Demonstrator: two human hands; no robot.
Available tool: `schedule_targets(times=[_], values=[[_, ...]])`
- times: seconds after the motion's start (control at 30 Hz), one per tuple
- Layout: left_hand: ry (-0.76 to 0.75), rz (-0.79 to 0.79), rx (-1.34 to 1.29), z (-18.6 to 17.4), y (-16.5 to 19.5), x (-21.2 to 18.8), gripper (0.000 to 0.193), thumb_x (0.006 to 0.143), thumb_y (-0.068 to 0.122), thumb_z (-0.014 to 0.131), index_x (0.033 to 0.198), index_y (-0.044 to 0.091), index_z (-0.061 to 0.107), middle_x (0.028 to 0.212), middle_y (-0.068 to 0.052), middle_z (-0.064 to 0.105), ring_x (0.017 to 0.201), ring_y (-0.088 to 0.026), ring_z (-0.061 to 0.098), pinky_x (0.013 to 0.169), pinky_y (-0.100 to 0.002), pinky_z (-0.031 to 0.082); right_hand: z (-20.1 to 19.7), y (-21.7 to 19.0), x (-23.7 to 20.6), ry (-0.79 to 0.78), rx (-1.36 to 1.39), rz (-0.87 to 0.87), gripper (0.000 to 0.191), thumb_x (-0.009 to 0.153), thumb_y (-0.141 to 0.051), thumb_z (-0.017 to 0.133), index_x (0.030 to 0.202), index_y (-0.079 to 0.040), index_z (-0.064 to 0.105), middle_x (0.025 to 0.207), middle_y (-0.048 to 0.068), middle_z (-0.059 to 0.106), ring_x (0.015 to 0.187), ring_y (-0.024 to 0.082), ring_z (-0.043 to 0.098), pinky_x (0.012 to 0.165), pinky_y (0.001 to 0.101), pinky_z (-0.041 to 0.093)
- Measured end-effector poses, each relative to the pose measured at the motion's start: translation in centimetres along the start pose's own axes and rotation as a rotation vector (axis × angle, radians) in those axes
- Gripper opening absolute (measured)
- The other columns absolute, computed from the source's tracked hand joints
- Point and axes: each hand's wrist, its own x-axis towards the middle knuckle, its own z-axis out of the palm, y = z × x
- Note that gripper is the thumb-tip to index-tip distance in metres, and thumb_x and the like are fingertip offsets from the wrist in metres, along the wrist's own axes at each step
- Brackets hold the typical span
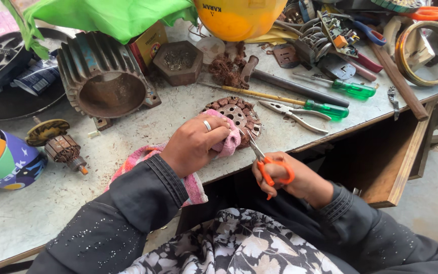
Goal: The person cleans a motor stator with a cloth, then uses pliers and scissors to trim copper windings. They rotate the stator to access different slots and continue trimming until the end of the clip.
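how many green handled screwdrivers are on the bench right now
2. One screwdriver lies near the bench's far right; the other screwdriver lies just nearer, beside the pliers. Clutter may hide more.

The grey, scuffed table carries a rusty motor housing, a round stator, two green-handled screwdrivers, pliers, a hammer and a small armature.
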Motion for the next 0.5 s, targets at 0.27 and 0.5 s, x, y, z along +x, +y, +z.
schedule_targets(times=[0.27,0.5], values=[[0.043,0.027,-0.006,0.1,0.0,0.1,0.04,0.065,0.001,0.078,0.103,0.006,0.067,0.11,-0.008,0.07,0.107,-0.032,0.067,0.093,-0.041,0.054,-1.5,-0.7,0.4,-0.142,-0.026,0.003,0.076,0.089,-0.073,0.059,0.102,0.002,0.061,0.067,0.008,0.065,0.055,0.007,0.047,0.046,0.0206,0.024],[0.062,0.057,0.02,0.0,0.0,-0.1,0.038,0.067,0.004,0.077,0.104,0.006,0.067,0.108,-0.009,0.068,0.106,-0.033,0.066,0.094,-0.042,0.053,-0.1,-0.5,0.4,-0.146,0.06,-0.009,0.091,0.083,-0.084,0.052,0.104,0.004,0.065,0.068,0.006,0.064,0.059,0.008,0.048,0.049,0.0205,0.026]])
